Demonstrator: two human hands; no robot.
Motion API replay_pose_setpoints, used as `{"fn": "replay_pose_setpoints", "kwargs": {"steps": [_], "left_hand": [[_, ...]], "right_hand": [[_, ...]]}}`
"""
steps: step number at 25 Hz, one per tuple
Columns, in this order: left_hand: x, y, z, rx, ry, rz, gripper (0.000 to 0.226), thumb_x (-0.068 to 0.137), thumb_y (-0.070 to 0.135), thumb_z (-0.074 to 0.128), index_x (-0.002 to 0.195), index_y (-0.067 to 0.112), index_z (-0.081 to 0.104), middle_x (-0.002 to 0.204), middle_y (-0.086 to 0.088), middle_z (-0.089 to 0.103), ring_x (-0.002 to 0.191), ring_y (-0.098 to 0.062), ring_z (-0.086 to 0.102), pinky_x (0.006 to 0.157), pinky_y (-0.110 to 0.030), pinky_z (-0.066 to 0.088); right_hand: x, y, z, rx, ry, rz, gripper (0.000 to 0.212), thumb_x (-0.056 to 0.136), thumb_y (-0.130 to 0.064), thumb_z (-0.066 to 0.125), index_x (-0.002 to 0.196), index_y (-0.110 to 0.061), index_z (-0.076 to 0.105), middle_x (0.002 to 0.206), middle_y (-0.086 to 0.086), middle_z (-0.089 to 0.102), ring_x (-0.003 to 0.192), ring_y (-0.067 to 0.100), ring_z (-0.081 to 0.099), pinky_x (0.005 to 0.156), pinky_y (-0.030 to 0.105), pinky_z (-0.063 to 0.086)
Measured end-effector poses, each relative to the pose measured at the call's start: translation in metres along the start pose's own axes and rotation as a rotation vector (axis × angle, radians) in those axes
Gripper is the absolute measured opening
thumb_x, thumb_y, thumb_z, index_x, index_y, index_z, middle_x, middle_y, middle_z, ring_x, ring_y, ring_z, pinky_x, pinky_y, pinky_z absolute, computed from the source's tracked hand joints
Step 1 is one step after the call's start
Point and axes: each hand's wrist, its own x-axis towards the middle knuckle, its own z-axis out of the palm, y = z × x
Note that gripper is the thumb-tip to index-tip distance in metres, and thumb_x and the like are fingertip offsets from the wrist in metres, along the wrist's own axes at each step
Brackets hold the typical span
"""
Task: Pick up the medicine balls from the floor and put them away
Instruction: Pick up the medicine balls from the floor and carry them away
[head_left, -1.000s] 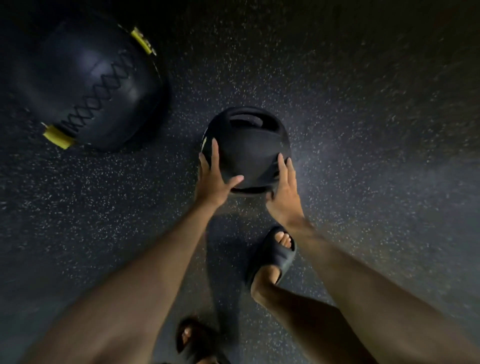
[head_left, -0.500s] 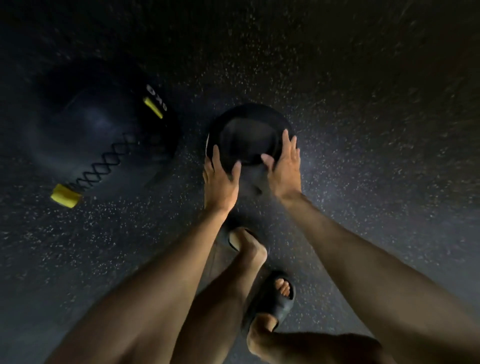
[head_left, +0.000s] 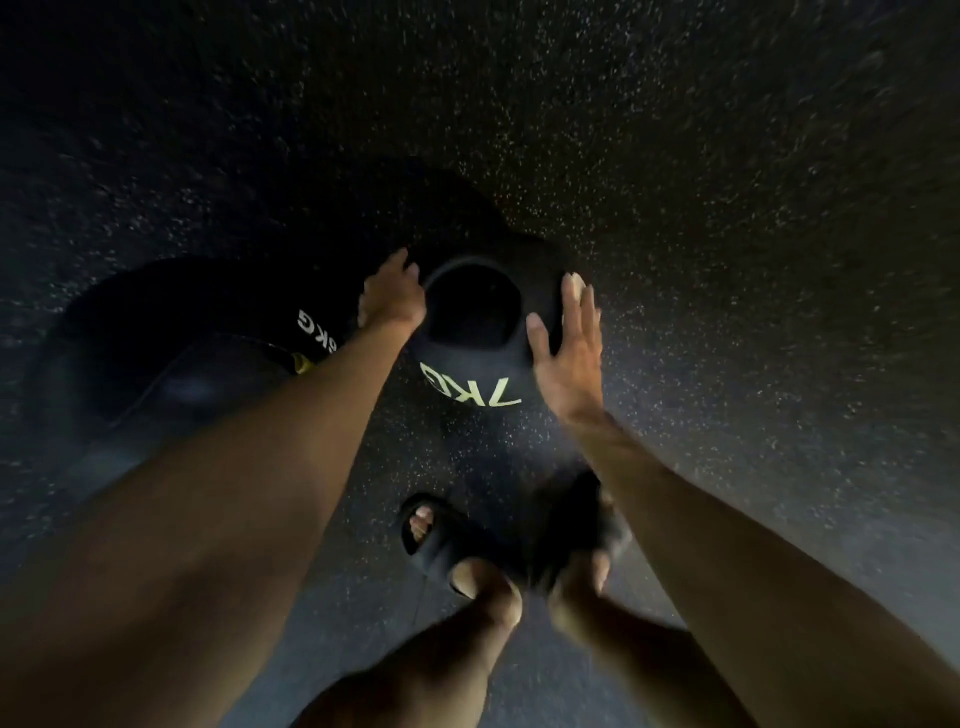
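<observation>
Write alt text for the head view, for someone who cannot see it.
Two bare hands hold a black medicine ball marked 7KG between them: left hand on its left edge, right hand flat against its right. A larger black ball marked 6KG lies to the left on the dark speckled floor, with feet in black slides below.

Dim, grainy wide-angle view with dark, warped corners, motion-blurred feet (head_left: 582, 566), and a ball-shaped shadow.

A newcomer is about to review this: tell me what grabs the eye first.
The black 7KG medicine ball sits at centre, its lettering pale yellow, with the left hand gripping its left side and the right hand flat against its right. Left of it lies a larger dark ball marked KG; a black sandal shows below.
</observation>
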Motion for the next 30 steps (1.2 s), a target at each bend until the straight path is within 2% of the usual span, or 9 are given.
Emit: {"fn": "replay_pose_setpoints", "kwargs": {"steps": [3, 8, 11, 14, 17, 20, 23, 26, 30], "left_hand": [[-0.002, 0.023, 0.010, 0.024, -0.008, 0.057, 0.055, 0.104, 0.047, 0.039, 0.153, 0.022, 0.035, 0.148, -0.015, 0.048, 0.131, -0.037, 0.051, 0.107, -0.050, 0.045], [-0.029, 0.062, 0.037, -0.086, 0.232, 0.174, 0.075, 0.096, 0.059, 0.040, 0.155, 0.019, 0.018, 0.158, -0.022, 0.027, 0.143, -0.040, 0.030, 0.116, -0.055, 0.032], [-0.026, 0.096, 0.040, -0.223, 0.157, 0.074, 0.111, 0.079, 0.078, 0.053, 0.160, 0.025, -0.002, 0.166, -0.015, -0.003, 0.153, -0.033, -0.001, 0.122, -0.050, 0.009], [0.011, 0.147, 0.019, -0.279, 0.182, -0.037, 0.106, 0.083, 0.074, 0.054, 0.159, 0.030, -0.004, 0.166, -0.014, -0.006, 0.153, -0.035, -0.003, 0.120, -0.057, 0.012], [0.071, 0.195, -0.024, -0.320, 0.259, -0.228, 0.091, 0.090, 0.069, 0.049, 0.159, 0.021, 0.015, 0.163, -0.019, 0.017, 0.150, -0.039, 0.016, 0.118, -0.059, 0.022], [0.112, 0.211, -0.060, -0.344, 0.322, -0.156, 0.072, 0.094, 0.060, 0.051, 0.148, 0.013, 0.039, 0.145, -0.018, 0.045, 0.135, -0.036, 0.043, 0.111, -0.048, 0.038], [0.117, 0.197, -0.076, -0.338, 0.343, -0.044, 0.064, 0.097, 0.049, 0.055, 0.144, 0.007, 0.044, 0.137, -0.015, 0.054, 0.126, -0.028, 0.054, 0.100, -0.029, 0.043], [0.123, 0.187, -0.084, -0.275, 0.311, 0.125, 0.071, 0.097, 0.050, 0.055, 0.151, 0.009, 0.036, 0.151, -0.013, 0.044, 0.140, -0.024, 0.043, 0.115, -0.030, 0.035], [0.141, 0.219, -0.103, -0.217, 0.106, 0.203, 0.092, 0.091, 0.061, 0.058, 0.159, 0.021, 0.012, 0.168, -0.008, 0.004, 0.155, -0.024, 0.006, 0.121, -0.040, 0.020]], "right_hand": [[0.043, -0.025, -0.005, -0.029, -0.018, 0.075, 0.067, 0.101, -0.061, 0.028, 0.159, -0.037, 0.006, 0.168, 0.007, 0.002, 0.154, 0.030, 0.000, 0.122, 0.054, 0.008], [0.170, -0.096, -0.031, -0.217, -0.175, 0.285, 0.073, 0.097, -0.069, 0.023, 0.158, -0.031, 0.012, 0.163, 0.012, 0.018, 0.147, 0.041, 0.019, 0.113, 0.067, 0.016], [0.215, -0.127, -0.042, -0.194, -0.147, 0.181, 0.066, 0.097, -0.060, 0.039, 0.148, -0.018, 0.033, 0.149, 0.013, 0.040, 0.138, 0.035, 0.038, 0.112, 0.058, 0.025], [0.234, -0.130, -0.060, 0.036, -0.085, -0.031, 0.047, 0.099, -0.037, 0.052, 0.139, -0.013, 0.045, 0.139, 0.008, 0.048, 0.129, 0.024, 0.048, 0.110, 0.039, 0.038], [0.230, -0.116, -0.064, -0.079, -0.127, -0.224, 0.055, 0.100, -0.037, 0.050, 0.150, -0.017, 0.036, 0.152, 0.012, 0.035, 0.139, 0.026, 0.038, 0.115, 0.045, 0.037], [0.224, -0.117, -0.056, -0.133, -0.269, -0.260, 0.072, 0.102, -0.051, 0.044, 0.159, -0.031, 0.006, 0.166, 0.013, -0.002, 0.153, 0.032, 0.008, 0.122, 0.047, 0.019], [0.243, -0.141, -0.054, -0.065, -0.258, -0.245, 0.076, 0.101, -0.054, 0.045, 0.160, -0.034, 0.002, 0.167, 0.009, -0.010, 0.154, 0.031, -0.002, 0.121, 0.049, 0.019], [0.282, -0.164, -0.057, -0.076, -0.259, -0.212, 0.074, 0.099, -0.057, 0.041, 0.159, -0.036, 0.003, 0.168, 0.005, -0.006, 0.155, 0.027, -0.003, 0.120, 0.050, 0.019], [0.360, -0.213, -0.065, -0.083, -0.251, 0.041, 0.076, 0.099, -0.057, 0.043, 0.160, -0.028, 0.010, 0.167, 0.006, 0.013, 0.154, 0.030, 0.010, 0.122, 0.051, 0.018]]}}
